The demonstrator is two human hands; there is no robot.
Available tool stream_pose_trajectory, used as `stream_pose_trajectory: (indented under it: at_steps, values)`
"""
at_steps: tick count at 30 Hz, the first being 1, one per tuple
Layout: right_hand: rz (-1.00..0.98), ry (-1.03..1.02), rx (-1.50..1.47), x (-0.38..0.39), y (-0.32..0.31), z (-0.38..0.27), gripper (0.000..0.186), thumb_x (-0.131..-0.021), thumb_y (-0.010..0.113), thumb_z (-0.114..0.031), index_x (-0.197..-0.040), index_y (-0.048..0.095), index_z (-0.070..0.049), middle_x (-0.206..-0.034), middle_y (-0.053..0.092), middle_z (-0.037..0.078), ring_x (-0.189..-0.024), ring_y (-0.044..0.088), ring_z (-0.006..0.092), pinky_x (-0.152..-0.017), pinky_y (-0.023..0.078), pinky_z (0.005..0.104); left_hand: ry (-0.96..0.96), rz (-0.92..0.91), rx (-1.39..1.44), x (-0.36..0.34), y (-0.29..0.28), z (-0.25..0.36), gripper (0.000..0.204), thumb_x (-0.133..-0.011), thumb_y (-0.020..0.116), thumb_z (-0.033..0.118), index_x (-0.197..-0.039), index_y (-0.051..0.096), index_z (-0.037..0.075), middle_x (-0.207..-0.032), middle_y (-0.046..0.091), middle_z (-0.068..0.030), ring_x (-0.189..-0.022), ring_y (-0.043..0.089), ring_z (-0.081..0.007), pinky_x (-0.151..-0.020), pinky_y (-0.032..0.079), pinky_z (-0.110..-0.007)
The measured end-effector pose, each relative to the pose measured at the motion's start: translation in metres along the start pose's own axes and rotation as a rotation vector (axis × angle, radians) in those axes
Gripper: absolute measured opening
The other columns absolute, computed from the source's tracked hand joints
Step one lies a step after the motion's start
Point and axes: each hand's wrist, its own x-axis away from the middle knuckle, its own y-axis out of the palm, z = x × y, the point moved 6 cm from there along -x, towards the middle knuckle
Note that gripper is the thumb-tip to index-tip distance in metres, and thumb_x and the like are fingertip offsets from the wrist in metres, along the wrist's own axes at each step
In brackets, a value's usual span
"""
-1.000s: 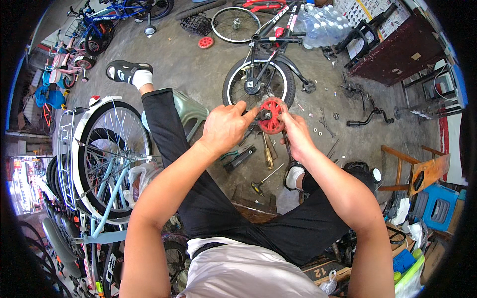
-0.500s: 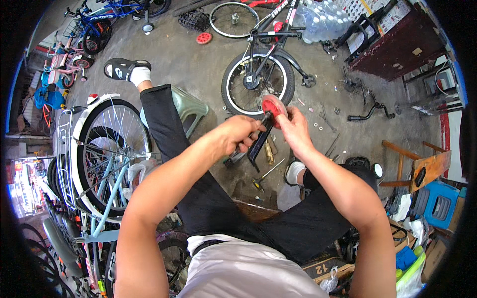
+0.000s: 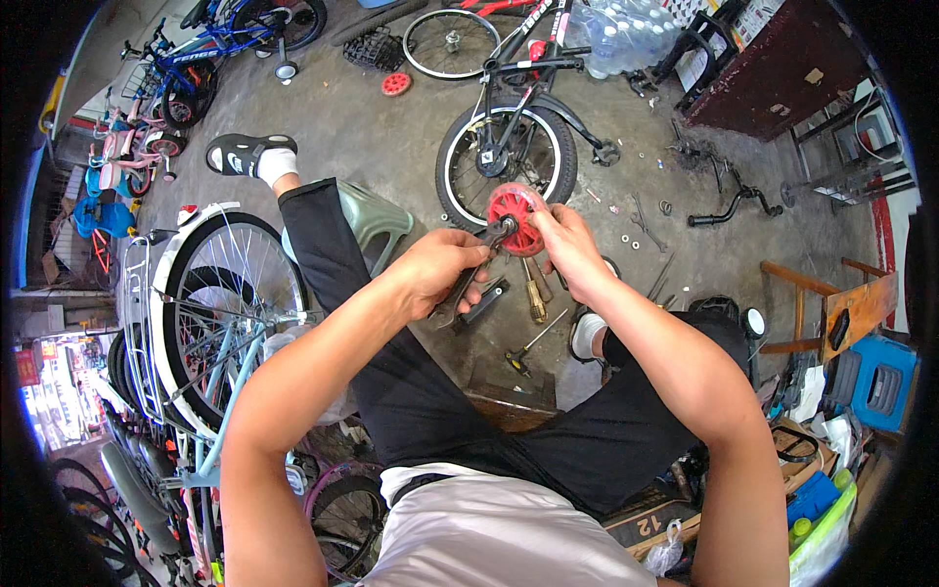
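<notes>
My left hand [image 3: 440, 269] is closed around a dark metal wrench [image 3: 445, 312], whose upper jaw meets the hub of a small red training wheel [image 3: 506, 200]. Fingers of my right hand [image 3: 569, 247] grip that wheel by its right rim. Its spoked face is turned up toward me. A black bracket [image 3: 483, 305] shows partly below the left hand; whether it joins the wheel is hidden. Just beyond the wheel, a black bicycle [image 3: 515, 68] lies on the floor with its white-rimmed wheel [image 3: 460, 132] nearest to me.
A yellow-handled screwdriver [image 3: 537, 303] and a T-handled tool [image 3: 518, 362] lie between my legs. Another red wheel [image 3: 396, 84] is on the floor farther off. A light-blue bicycle [image 3: 223, 364] stands left, a green stool [image 3: 377, 220] beside my left leg, a wooden stool [image 3: 843, 315] right.
The red wheel has shifted slightly left and tipped so its face shows more fully. My left hand has moved a little left and the wrench is now plainly visible.
</notes>
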Motion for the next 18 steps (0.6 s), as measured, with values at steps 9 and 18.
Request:
stream_pose_trajectory:
  at_steps: [9, 18]
  values:
    - [0.081, -0.03, 0.082, -0.005, -0.011, 0.004, 0.055, -0.097, 0.062, -0.047, -0.104, 0.066, 0.008, -0.083, 0.067, 0.013, -0.065, 0.063, 0.0196, -0.053, 0.047, 0.0382, 1.047, 0.585, -1.695, 0.037, 0.013, 0.034, 0.035, -0.084, 0.065, 0.012, -0.119, 0.071, 0.013, -0.08, 0.065, -0.0063, -0.071, 0.069, -0.0269, -0.066, 0.052, -0.041]
    - [0.074, -0.021, 0.011, -0.004, -0.011, -0.005, 0.053, -0.098, 0.062, -0.046, -0.1, 0.067, 0.008, -0.078, 0.065, 0.009, -0.06, 0.06, 0.0178, -0.05, 0.046, 0.0348, 1.127, 0.703, -1.863, 0.036, 0.023, 0.036, 0.04, -0.085, 0.064, 0.018, -0.124, 0.072, 0.017, -0.082, 0.061, -0.0027, -0.073, 0.065, -0.0215, -0.067, 0.048, -0.038]
